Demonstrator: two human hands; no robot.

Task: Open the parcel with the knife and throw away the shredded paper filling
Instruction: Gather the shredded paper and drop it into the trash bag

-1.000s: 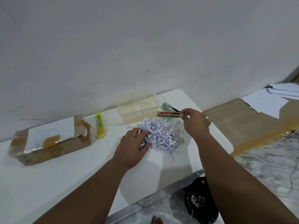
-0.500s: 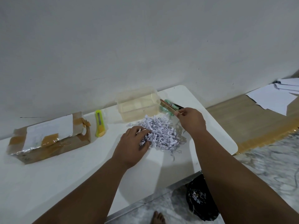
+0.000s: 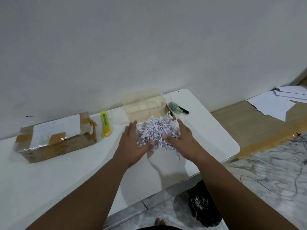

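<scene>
On the surface (image 3: 49, 180), the parcel (image 3: 56, 138) lies at the far left, and the knife (image 3: 105, 123) lies just right of it, apart from it. Right of the knife, against the wall, stands a plastic container (image 3: 143, 105). Just right of the container lie a few small items (image 3: 177, 109). In front of the container sits the pile of shredded paper (image 3: 157, 131), with the left hand (image 3: 132, 145) at its left side and the right hand (image 3: 182, 140) at its right, both touching it. On the floor below the surface's near edge, under the right forearm, sits a bag (image 3: 201, 206) with shreds in it. Sheets of paper (image 3: 274, 103) lie on the floor far right.
</scene>
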